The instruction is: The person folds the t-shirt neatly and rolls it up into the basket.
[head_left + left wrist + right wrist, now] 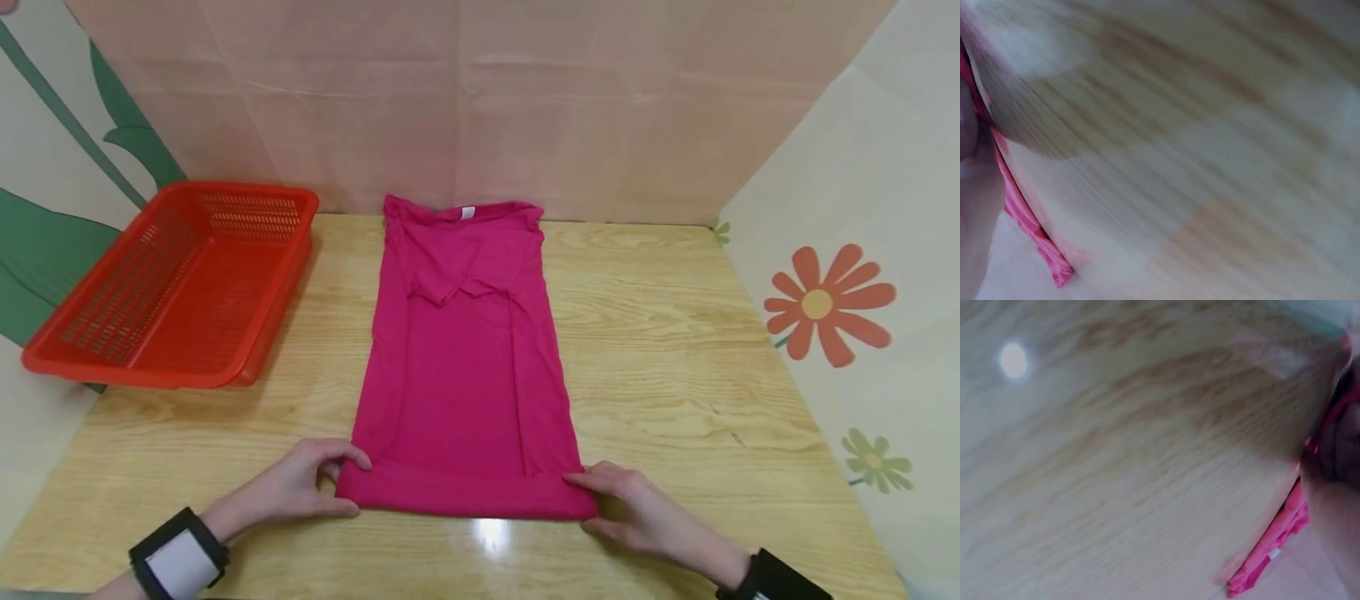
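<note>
A bright pink shirt (pixel 461 383) lies on the table, its sides and sleeves folded inward and a white tag at the neckline toward the back wall. Its near end is turned up into a thick band. My left hand (pixel 307 483) pinches the band's left corner between thumb and fingers. At the right corner, my right hand (pixel 630 508) grips the band the same way. Both wrist views show mostly tabletop, with a strip of the pink shirt (pixel 1025 219) beside the left hand and another of the shirt (pixel 1272 540) by the right hand.
A red plastic basket (pixel 202 292) with slotted sides stands at the back left. The wooden table (pixel 660 350) extends to either side of the shirt. A pinkish sheet (pixel 480 108) covers the back wall, and flower-patterned panels (pixel 847 208) flank the table.
</note>
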{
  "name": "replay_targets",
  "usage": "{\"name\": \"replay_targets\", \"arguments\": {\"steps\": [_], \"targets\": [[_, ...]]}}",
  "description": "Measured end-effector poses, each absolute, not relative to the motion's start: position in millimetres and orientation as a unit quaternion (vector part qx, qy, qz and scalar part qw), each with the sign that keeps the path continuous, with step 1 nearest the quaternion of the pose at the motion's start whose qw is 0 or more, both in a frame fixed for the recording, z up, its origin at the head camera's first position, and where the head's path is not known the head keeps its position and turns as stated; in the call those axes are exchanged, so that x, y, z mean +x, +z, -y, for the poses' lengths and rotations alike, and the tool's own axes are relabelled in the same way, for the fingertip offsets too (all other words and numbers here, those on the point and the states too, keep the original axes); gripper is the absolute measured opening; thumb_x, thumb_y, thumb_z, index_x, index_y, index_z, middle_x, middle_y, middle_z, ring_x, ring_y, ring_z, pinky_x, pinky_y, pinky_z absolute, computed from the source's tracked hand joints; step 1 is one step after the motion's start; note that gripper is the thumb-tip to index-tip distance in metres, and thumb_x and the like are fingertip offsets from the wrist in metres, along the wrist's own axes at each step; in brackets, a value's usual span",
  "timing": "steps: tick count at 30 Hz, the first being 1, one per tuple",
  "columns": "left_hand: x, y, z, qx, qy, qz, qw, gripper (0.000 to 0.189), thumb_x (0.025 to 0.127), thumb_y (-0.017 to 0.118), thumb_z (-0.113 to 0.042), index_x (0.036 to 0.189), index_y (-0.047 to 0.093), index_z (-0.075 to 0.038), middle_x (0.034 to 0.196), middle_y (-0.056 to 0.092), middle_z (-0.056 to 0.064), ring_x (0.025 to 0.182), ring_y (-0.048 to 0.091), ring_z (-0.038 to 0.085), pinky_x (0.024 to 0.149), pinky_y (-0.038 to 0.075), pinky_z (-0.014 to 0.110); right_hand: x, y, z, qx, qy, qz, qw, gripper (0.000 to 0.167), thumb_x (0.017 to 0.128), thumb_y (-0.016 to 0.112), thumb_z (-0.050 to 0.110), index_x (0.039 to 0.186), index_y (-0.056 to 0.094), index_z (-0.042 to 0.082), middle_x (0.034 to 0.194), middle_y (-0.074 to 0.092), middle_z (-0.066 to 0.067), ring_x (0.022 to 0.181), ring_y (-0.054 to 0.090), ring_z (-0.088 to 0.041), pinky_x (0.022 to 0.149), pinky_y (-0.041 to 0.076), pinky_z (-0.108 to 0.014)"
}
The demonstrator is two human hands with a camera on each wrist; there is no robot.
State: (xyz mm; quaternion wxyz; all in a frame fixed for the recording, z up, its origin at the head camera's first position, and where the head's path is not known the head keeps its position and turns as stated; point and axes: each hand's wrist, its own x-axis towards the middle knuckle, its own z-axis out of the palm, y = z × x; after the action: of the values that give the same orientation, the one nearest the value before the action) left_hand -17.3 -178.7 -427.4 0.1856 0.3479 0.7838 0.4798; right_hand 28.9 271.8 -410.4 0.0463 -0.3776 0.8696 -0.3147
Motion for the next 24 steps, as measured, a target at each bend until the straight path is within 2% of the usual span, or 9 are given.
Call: {"name": "replay_targets", "arguments": {"steps": [4,11,15,19,24], "targets": [[-17.4,-426.2,177.6,0.349,0.433,-0.815,0.161,0.044,0.068,0.077,-0.026,0.107,0.059,-0.015,0.098,0.058,-0.006,0.074,0.052,0.004,0.062,0.047,0.021,27.4,-411.5,-270.2,-0.377,-0.303,-0.875,0.011,0.037,0.065,0.074,0.003,0.101,0.065,0.004,0.091,0.062,0.003,0.083,0.058,-0.009,0.077,0.038,-0.009],[-16.0,-422.1,177.4,0.348,0.381,-0.842,0.155,0.054,0.067,0.077,-0.027,0.115,0.057,-0.013,0.104,0.058,-0.007,0.079,0.05,0.004,0.066,0.045,0.02,22.9,-413.2,-268.6,-0.388,-0.313,-0.867,-0.016,0.025,0.068,0.071,0.001,0.091,0.067,0.009,0.083,0.061,0.007,0.078,0.057,-0.008,0.074,0.042,-0.014],[-15.1,-420.9,175.2,0.335,0.358,-0.859,0.15,0.05,0.068,0.076,-0.029,0.113,0.06,-0.015,0.102,0.058,-0.01,0.08,0.05,0.002,0.067,0.043,0.021,18.7,-412.6,-266.4,-0.391,-0.334,-0.858,-0.024,0.02,0.071,0.069,0.001,0.087,0.065,0.013,0.081,0.058,0.01,0.076,0.054,-0.007,0.071,0.039,-0.013],[-14.7,-420.2,172.2,0.328,0.346,-0.868,0.14,0.043,0.069,0.075,-0.031,0.108,0.063,-0.016,0.098,0.059,-0.011,0.083,0.051,0.002,0.069,0.044,0.022,15.1,-410.4,-265.3,-0.369,-0.326,-0.87,-0.013,0.018,0.073,0.067,0.0,0.083,0.064,0.014,0.079,0.055,0.012,0.076,0.05,-0.006,0.068,0.04,-0.017],[-14.7,-417.0,170.8,0.345,0.317,-0.873,0.135,0.043,0.068,0.076,-0.032,0.106,0.064,-0.015,0.098,0.058,-0.01,0.088,0.053,0.003,0.076,0.045,0.026,13.0,-406.7,-265.1,-0.311,-0.283,-0.907,0.023,0.015,0.075,0.067,0.004,0.081,0.065,0.017,0.078,0.055,0.018,0.079,0.046,-0.004,0.072,0.036,-0.03]]}}
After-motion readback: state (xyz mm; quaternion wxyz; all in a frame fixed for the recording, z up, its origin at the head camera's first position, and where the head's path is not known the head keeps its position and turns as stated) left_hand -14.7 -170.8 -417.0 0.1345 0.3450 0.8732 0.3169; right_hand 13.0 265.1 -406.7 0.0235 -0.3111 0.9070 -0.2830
